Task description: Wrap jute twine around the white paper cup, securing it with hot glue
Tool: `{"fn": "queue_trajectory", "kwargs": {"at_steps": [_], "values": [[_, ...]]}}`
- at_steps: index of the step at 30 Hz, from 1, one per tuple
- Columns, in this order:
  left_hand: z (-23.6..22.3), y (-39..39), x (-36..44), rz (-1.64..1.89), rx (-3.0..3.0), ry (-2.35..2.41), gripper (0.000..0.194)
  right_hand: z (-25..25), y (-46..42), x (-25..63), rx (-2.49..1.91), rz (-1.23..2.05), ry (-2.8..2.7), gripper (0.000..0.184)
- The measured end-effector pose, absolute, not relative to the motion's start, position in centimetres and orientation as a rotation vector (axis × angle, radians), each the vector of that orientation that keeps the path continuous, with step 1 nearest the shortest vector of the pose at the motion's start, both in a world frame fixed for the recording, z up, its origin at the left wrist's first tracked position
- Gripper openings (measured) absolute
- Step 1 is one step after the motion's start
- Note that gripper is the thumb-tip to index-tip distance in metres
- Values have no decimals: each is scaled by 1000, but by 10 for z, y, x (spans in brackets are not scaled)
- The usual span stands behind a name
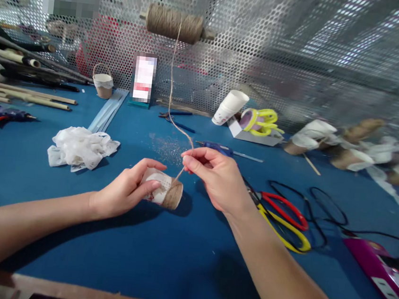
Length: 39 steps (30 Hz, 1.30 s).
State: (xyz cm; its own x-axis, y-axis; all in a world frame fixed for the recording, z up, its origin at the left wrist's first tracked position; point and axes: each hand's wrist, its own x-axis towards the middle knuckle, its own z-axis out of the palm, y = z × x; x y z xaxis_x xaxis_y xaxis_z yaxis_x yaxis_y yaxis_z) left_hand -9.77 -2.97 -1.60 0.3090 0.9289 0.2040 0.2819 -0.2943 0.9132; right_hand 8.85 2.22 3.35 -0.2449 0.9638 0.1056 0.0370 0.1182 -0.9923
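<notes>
My left hand [129,187] grips a small white paper cup [158,185] lying on its side, its end pointing right. Brown twine [173,195] is wound around the right-hand part of the cup. Between thumb and fingertips, my right hand [214,172] pinches the strand of twine [172,80] just above the cup. From there the strand runs up to a large twine spool [174,23] hung on a rod at the mesh wall. A blue glue gun [217,147] lies just behind my right hand.
Red-and-yellow-handled scissors [285,215] and a purple power strip [374,268] with black cable lie on the right. Crumpled white ribbon [81,149] sits left. Stacked paper cups [230,106], pliers [177,118] and a small twine-wrapped basket [103,85] stand or lie toward the back.
</notes>
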Motion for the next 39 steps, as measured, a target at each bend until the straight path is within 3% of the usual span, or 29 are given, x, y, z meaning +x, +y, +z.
{"fn": "queue_trajectory", "kwargs": {"at_steps": [22,39], "values": [[-12,-38,-103,1081,2186,915,24,25,18,86,-1176,1330,-1660,17],[-12,-38,-103,1032,2088,977,25,34,17,87,-1133,1214,-1606,16]]}}
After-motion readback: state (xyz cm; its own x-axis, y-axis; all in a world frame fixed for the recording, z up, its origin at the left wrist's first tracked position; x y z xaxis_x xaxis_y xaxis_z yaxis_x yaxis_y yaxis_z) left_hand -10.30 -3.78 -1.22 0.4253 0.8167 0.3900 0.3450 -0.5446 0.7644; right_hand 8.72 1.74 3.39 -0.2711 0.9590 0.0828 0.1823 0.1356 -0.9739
